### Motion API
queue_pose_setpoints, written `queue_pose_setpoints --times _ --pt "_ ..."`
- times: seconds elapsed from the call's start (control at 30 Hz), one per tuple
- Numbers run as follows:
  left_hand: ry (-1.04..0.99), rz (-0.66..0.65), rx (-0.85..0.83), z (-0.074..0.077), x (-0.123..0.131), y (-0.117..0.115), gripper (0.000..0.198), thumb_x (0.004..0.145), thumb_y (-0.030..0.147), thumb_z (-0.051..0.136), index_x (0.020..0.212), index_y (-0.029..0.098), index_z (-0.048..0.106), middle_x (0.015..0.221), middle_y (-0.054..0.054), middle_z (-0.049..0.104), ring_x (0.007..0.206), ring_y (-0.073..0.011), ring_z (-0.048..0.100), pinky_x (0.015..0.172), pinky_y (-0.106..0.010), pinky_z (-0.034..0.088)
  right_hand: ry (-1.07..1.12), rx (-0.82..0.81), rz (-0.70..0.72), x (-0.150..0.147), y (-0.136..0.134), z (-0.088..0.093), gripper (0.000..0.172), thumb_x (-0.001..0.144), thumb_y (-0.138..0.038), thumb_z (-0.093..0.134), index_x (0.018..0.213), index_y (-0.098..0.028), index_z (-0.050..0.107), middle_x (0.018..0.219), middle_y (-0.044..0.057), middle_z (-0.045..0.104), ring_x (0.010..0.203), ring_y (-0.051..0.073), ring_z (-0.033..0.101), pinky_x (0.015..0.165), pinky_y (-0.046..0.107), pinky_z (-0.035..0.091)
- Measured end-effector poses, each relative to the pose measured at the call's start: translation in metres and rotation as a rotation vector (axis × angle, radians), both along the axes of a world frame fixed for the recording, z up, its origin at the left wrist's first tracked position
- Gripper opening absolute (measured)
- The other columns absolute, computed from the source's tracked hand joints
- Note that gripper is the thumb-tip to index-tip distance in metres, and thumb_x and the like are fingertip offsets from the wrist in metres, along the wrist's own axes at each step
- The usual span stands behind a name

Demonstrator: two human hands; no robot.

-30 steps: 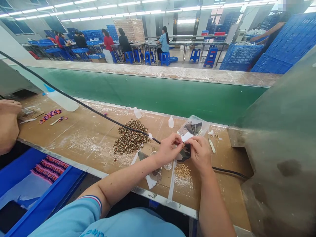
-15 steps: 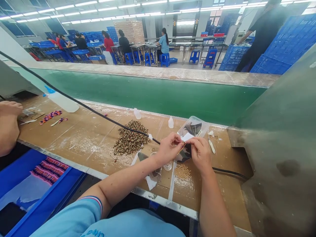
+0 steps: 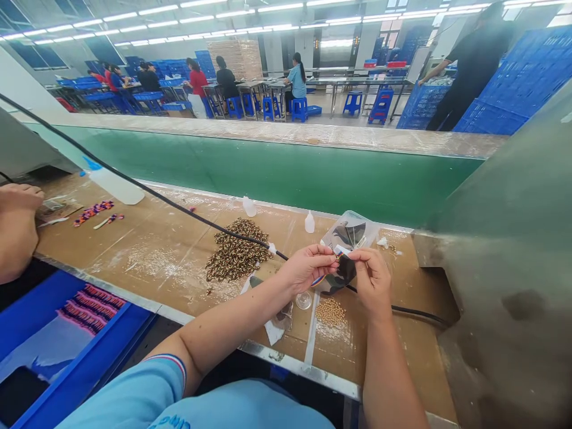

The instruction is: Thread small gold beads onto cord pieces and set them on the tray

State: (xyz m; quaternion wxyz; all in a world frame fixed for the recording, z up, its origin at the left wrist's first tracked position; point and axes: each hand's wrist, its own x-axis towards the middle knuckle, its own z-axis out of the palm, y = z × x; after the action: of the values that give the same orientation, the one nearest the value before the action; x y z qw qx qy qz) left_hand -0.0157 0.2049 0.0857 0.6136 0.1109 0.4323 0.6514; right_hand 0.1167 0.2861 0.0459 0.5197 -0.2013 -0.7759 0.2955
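My left hand (image 3: 308,267) is closed in a pinch on a thin multicoloured striped ribbon (image 3: 318,280), whose tail hangs below the fingers. Opposite it, my right hand (image 3: 373,275) pinches the end of a narrow white strip (image 3: 343,250) that reaches toward the left fingertips. Whether strip and ribbon are joined cannot be made out. Behind the hands lies a clear plastic tray (image 3: 370,231) with camouflage-patterned pieces and thin sticks in it. Below them are a small clear round dish (image 3: 303,300) and a heap of tan beads (image 3: 330,311).
A large pile of shiny gold-and-dark small pieces (image 3: 236,250) lies left of my hands. A black cable (image 3: 179,205) crosses the bench. Small white bottles (image 3: 310,222) stand along the back edge. At far left are a co-worker's hand (image 3: 18,226) and a blue crate (image 3: 75,357).
My hands have moved slightly apart, the right one going right. The white strip now stretches between them, and the striped ribbon shows under my left hand.
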Motion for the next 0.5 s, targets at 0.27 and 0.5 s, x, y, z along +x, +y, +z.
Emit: queue_pose_setpoints --times 0.27,0.5 --pt "-0.011 -0.036 -0.036 0.0017 0.0005 0.0001 0.016 0.073 -0.002 0.063 0.072 0.011 0.054 0.063 -0.001 0.063 0.055 -0.0048 0.06 0.059 -0.016 0.051 -0.071 0.075 0.025 -0.0023 -0.0036 0.0033 0.02 0.089 -0.014 0.044 0.086 -0.022 0.062 0.087 0.002 0.061 0.084 0.013 0.06 0.071 0.027 0.048" --pt "-0.033 -0.034 -0.081 0.0047 0.0014 -0.0003 0.015 0.076 -0.005 0.055 0.072 0.009 0.055 0.062 -0.002 0.062 0.053 -0.0047 0.06 0.055 -0.014 0.05 -0.132 0.067 -0.013 -0.003 0.0016 -0.0009 0.021 0.089 -0.017 0.041 0.083 -0.022 0.061 0.085 0.003 0.061 0.083 0.015 0.06 0.072 0.029 0.048"
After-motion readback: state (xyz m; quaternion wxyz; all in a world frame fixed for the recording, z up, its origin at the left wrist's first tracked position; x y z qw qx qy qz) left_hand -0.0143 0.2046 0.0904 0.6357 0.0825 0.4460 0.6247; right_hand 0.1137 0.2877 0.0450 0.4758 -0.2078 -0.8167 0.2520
